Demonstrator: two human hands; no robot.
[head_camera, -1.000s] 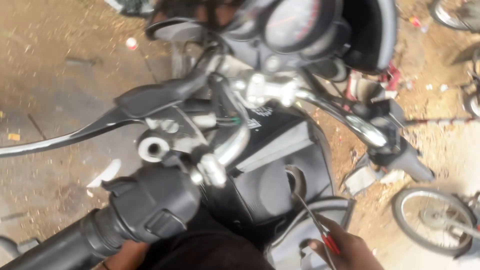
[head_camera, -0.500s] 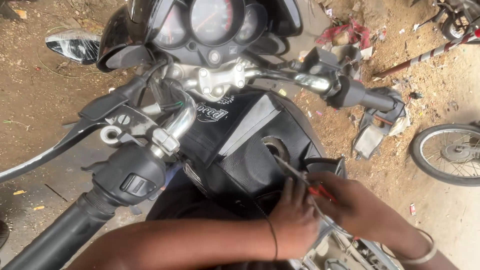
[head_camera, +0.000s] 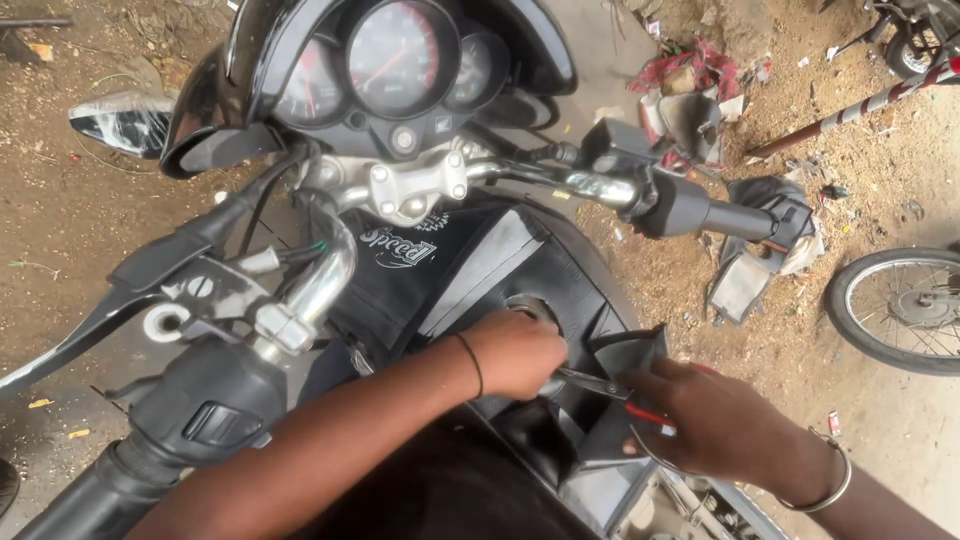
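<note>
I look down on a black motorcycle's fuel tank (head_camera: 470, 270) and handlebars. My left hand (head_camera: 520, 350) is curled over the round filler opening (head_camera: 527, 303) on top of the tank; whether it grips anything is hidden. My right hand (head_camera: 715, 420) holds red-handled pliers (head_camera: 610, 392) whose metal jaws point left, reaching under my left hand. A thin black band sits on my left wrist and a metal bangle on my right.
Instrument dials (head_camera: 400, 60) sit at top centre. The left grip (head_camera: 190, 415) and lever (head_camera: 120, 300) are near me; the right grip (head_camera: 720, 215) reaches right. A bicycle wheel (head_camera: 900, 305), scattered rags (head_camera: 695, 85) and dirt ground surround the bike.
The view has pulled back and up. My left hand came in and settled over the filler opening. My right hand with the pliers moved up towards it.
</note>
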